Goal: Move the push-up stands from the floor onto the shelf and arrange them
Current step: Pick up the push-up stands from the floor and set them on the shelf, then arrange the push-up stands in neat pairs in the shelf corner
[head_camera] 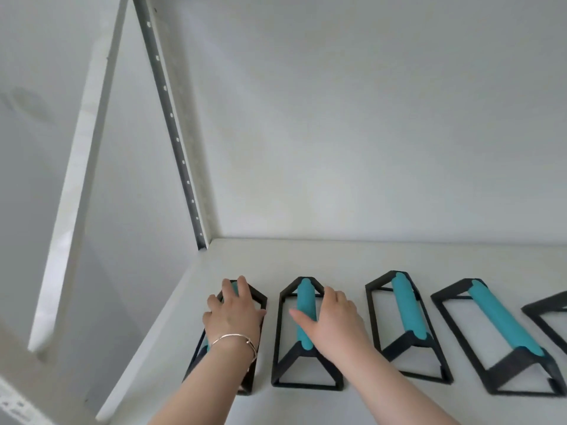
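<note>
Teal foam grips, black angular push-up stands (405, 323), white shelf (337, 259)

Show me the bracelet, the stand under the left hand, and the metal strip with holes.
bracelet (234, 340): head view, on the band across the left wrist.
leftmost stand (256, 294): head view, on its black frame's far right edge.
metal strip (171, 118): head view, mid-length.

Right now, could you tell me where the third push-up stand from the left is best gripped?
Grip the teal foam bar of the third stand from above, fingers wrapped around it: it runs raised along the top of the black frame, clear of both hands and the neighbouring stands.
</note>
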The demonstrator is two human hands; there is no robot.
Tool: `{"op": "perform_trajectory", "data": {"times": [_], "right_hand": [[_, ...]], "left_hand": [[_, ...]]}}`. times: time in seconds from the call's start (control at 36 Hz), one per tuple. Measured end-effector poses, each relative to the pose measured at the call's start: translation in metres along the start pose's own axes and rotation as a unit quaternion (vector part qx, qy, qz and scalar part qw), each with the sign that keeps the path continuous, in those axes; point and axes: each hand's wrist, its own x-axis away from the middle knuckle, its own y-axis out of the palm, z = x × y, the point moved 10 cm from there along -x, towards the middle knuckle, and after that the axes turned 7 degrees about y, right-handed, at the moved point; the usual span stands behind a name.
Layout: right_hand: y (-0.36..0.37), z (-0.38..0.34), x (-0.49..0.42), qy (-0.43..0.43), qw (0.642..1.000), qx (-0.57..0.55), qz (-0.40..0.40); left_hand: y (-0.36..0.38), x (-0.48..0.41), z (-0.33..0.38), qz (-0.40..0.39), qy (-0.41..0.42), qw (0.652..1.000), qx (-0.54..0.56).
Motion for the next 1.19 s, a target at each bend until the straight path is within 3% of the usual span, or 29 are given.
{"op": "perform_trajectory", "data": {"times": [0.17,0.28,0.47,0.75,0.92,1.03,1.14,1.19], "right_hand": [[0.021,-0.007,-0.011,0.064,0.99,-0.073,-0.1],[0.021,-0.006,-0.025,0.072,0.989,-0.052,-0.119],[0.007,0.0,-0.06,0.022,0.992,-0.007,-0.123],[0.015,-0.014,-0.099,-0.066,0.977,0.126,-0.161],[0.006,-0.024,-0.118,-0.09,0.971,0.141,-0.171],[0.003,-0.018,-0.13,-0.039,0.989,0.048,-0.133],[0.004,-0.017,-0.135,-0.035,0.994,0.106,-0.009],[0.002,-0.02,-0.137,-0.051,0.992,0.113,0.013]], "left_hand": [[0.011,-0.007,-0.013,-0.027,-0.041,0.999,0.011],[0.015,-0.013,-0.019,-0.017,-0.045,0.999,-0.004],[0.003,-0.046,-0.017,0.019,0.075,0.997,-0.022],[0.006,-0.106,-0.021,-0.036,0.272,0.961,-0.028],[0.005,-0.128,-0.039,-0.016,0.27,0.963,-0.019],[0.007,-0.137,-0.053,-0.025,0.219,0.975,0.029],[0.006,-0.143,-0.05,0.005,0.214,0.975,0.06],[0.007,-0.15,-0.047,0.007,0.219,0.974,0.06]]}}
